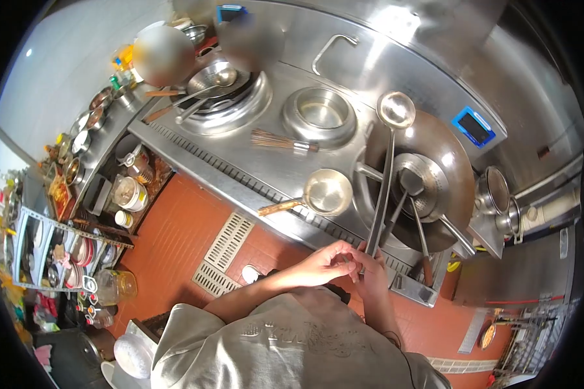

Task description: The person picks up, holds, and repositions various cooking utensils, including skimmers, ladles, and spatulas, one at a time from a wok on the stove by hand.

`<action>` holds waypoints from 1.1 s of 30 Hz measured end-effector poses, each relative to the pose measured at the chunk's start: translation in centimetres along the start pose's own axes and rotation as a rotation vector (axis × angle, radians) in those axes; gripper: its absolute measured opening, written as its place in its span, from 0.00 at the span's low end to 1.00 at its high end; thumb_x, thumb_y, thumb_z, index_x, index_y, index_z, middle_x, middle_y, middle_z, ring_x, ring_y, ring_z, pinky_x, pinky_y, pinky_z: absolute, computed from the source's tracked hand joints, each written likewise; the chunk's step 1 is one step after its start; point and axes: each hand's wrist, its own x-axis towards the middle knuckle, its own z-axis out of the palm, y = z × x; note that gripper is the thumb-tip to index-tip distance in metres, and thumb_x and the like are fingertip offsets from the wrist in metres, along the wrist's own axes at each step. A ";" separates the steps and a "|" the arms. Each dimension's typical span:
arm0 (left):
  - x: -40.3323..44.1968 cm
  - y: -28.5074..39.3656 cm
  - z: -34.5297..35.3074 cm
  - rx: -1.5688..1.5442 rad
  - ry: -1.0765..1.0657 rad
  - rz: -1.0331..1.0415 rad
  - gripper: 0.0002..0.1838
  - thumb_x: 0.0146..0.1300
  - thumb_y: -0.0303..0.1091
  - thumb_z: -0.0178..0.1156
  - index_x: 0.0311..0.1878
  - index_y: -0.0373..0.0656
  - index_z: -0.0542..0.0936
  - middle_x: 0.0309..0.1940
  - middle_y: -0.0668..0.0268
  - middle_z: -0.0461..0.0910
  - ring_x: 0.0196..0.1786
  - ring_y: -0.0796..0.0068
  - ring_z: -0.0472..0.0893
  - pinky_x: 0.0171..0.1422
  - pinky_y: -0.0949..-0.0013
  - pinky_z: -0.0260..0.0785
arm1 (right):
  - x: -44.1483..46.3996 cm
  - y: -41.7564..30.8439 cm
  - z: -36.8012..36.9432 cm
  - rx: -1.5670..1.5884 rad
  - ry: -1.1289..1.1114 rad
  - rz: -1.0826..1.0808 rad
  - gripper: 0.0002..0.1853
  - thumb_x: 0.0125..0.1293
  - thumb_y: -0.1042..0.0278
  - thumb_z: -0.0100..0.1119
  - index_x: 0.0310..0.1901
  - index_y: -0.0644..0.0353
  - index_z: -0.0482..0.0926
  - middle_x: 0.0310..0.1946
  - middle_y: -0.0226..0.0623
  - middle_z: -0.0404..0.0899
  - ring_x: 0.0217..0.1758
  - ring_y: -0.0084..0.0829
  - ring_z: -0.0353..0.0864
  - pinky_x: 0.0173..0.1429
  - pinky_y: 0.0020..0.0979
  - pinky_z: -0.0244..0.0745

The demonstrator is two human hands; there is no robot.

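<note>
Left hand (pixel 331 264) and right hand (pixel 372 272): meeting, fingers curled; we cannot tell whether either grips anything | Ladle (pixel 386 170): handle end at our hands, bowl beyond | Wok (pixel 459 167): on counter (pixel 253 155), containing perforated strainer (pixel 435 185) | Pan (pixel 331 192): left of wok | Brush (pixel 284 141): beyond pan

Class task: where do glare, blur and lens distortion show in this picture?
In the head view, bright glare hits the steel wall behind the stove; two round patches at upper left are heavily blurred; wide-angle distortion bows the wall's seam; the corners are black.
</note>
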 end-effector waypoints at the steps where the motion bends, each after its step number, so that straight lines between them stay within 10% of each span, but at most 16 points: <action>1: -0.9 0.6 -1.0 0.018 0.033 0.023 0.12 0.75 0.31 0.54 0.56 0.39 0.69 0.45 0.64 0.78 0.48 0.74 0.80 0.55 0.67 0.74 | 0.5 0.4 1.7 -0.019 0.004 0.020 0.09 0.62 0.79 0.61 0.41 0.63 0.72 0.19 0.33 0.73 0.14 0.23 0.69 0.16 0.23 0.62; 33: -25.2 16.4 -21.1 0.155 0.801 0.279 0.14 0.74 0.28 0.55 0.57 0.34 0.66 0.45 0.62 0.79 0.49 0.73 0.80 0.58 0.67 0.73 | 12.0 18.4 36.3 -0.220 -0.795 0.506 0.08 0.65 0.77 0.58 0.30 0.57 0.70 0.20 0.30 0.72 0.17 0.16 0.69 0.17 0.17 0.61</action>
